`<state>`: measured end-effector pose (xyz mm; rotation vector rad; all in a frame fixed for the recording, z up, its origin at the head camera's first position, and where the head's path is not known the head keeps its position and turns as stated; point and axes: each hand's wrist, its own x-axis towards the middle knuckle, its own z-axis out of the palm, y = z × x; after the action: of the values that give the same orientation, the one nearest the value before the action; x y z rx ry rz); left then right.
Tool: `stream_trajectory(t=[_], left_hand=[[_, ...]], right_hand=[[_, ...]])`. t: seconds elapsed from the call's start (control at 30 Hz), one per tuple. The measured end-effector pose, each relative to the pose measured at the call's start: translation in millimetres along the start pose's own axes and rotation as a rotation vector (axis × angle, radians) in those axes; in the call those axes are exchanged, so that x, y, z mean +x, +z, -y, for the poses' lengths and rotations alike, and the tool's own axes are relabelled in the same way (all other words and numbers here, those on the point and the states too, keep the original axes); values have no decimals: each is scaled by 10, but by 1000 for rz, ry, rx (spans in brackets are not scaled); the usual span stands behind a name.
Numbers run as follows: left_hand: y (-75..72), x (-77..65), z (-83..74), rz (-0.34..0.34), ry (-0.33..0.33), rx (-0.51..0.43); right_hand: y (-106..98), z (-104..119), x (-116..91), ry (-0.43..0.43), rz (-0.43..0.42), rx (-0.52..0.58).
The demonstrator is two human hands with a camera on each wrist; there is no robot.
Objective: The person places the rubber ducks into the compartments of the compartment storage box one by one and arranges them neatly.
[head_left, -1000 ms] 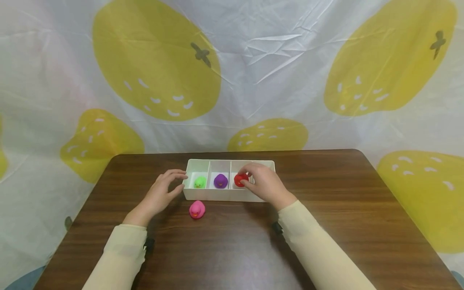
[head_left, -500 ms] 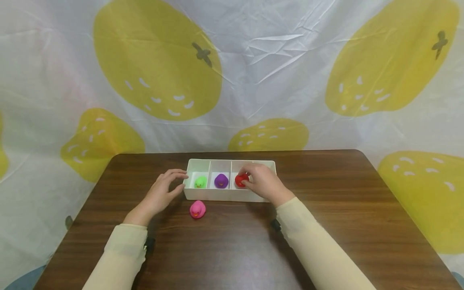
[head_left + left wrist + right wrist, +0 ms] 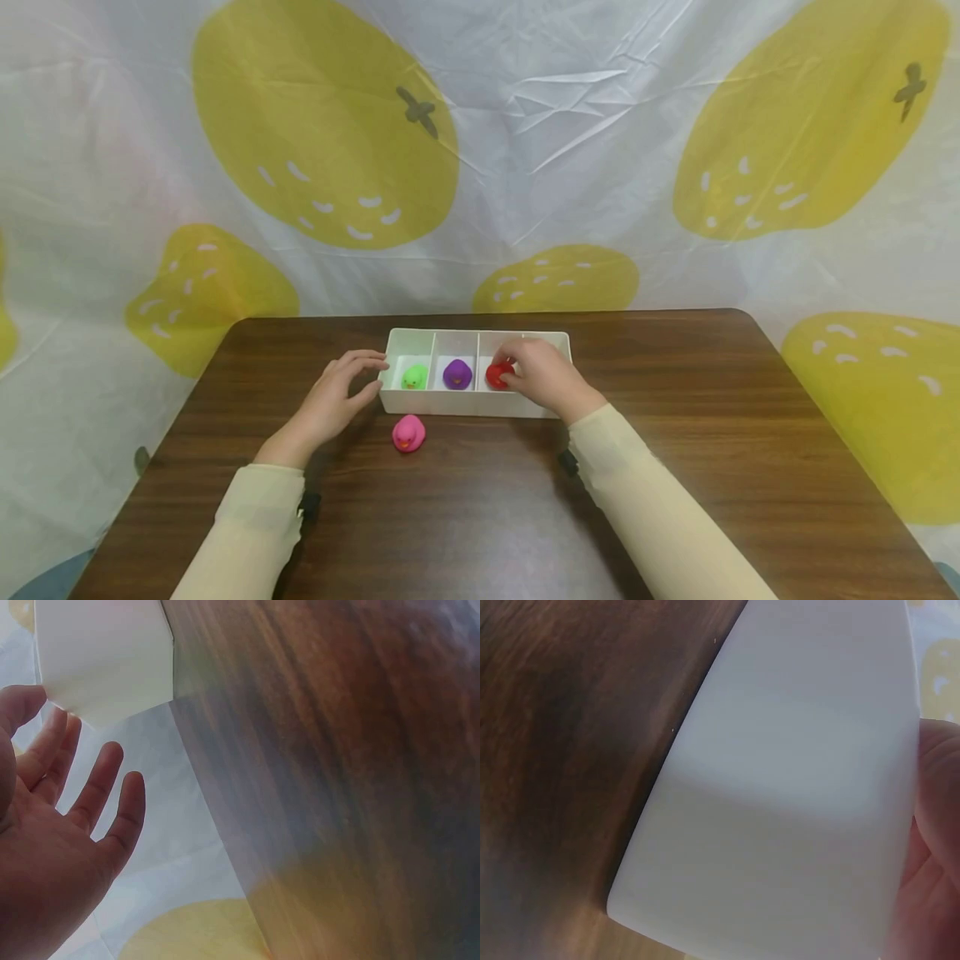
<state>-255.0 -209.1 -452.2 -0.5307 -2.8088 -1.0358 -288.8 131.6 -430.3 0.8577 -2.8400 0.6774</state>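
A white tray [image 3: 450, 404] split into several compartments stands on the table. My right hand [image 3: 551, 379] reaches over its right part and pinches a red rubber duck [image 3: 496, 375] inside the third compartment from the left. In the right wrist view the tray's outer wall [image 3: 780, 787] hides the duck and most of the hand. A green duck [image 3: 413, 377] sits in the leftmost compartment, a purple duck [image 3: 457, 374] in the one beside it. The fingertips of my left hand [image 3: 333, 400] touch the tray's left end, fingers spread and relaxed. In front of the tray lies a pink duck [image 3: 408, 434].
The brown wooden table [image 3: 480, 517] has rounded far corners. Close behind its far edge hangs a white cloth [image 3: 480, 167] with large yellow fruit prints.
My right hand sinks very slightly with the red duck within its compartment. The left hand, the tray and the other ducks keep their places.
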Motion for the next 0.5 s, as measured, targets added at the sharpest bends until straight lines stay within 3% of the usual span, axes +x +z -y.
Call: stream_trajectory(t=[0.5], left_hand=[[7, -4, 2, 1, -1, -3]], right_hand=[[-21, 11, 35, 17, 57, -42]])
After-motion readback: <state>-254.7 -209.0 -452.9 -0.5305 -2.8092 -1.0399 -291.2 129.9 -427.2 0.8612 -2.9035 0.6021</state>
